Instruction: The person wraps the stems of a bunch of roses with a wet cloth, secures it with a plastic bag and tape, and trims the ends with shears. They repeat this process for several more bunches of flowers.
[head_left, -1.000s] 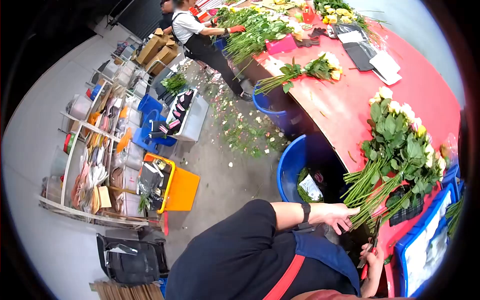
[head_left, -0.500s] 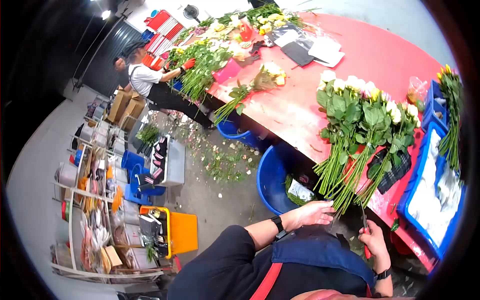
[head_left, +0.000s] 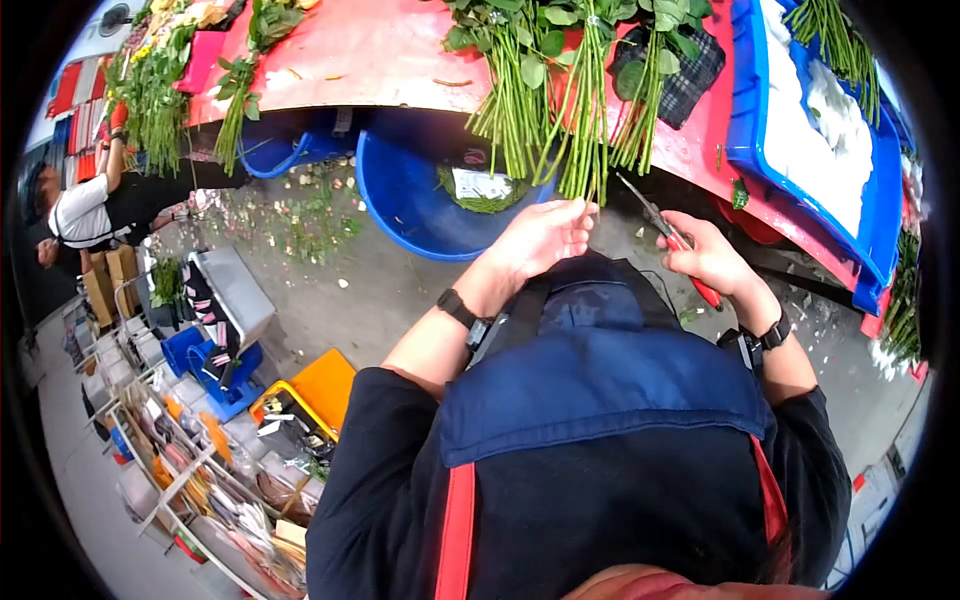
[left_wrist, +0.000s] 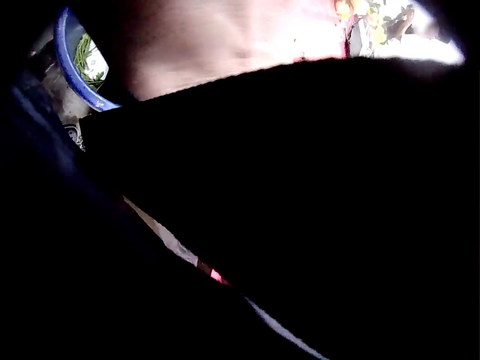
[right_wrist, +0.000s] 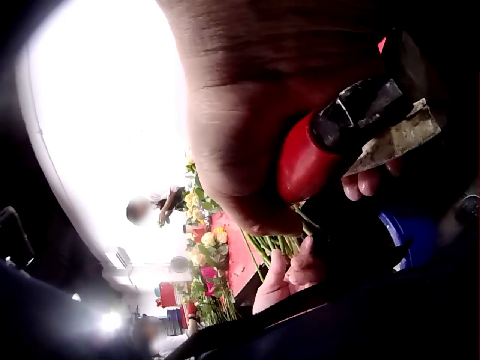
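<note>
In the head view, pinches tips of long green flower stems (head_left: 585,100) at one o'clock with the left hand (head_left: 540,240), gripping red-handled metal shears (head_left: 655,220) in the right hand (head_left: 712,258). Has a round blue plastic tub (head_left: 385,225) below the table edge at eleven, a black plaid cloth (head_left: 692,85) partly behind stems between one and two, and a blue plastic tray (head_left: 750,110) of white material at two. Faces a red tabletop (head_left: 390,75) towards twelve, over petal-strewn grey floor (head_left: 320,285), with a laden white shelving rack (head_left: 182,484) at eight and another person (head_left: 85,212) past nine. From the left wrist, shows mostly black, with blurred skin at twelve; cannot tell finger positions there. From the right wrist, shows the red handle held towards two, left fingertips by stems at five.
</note>
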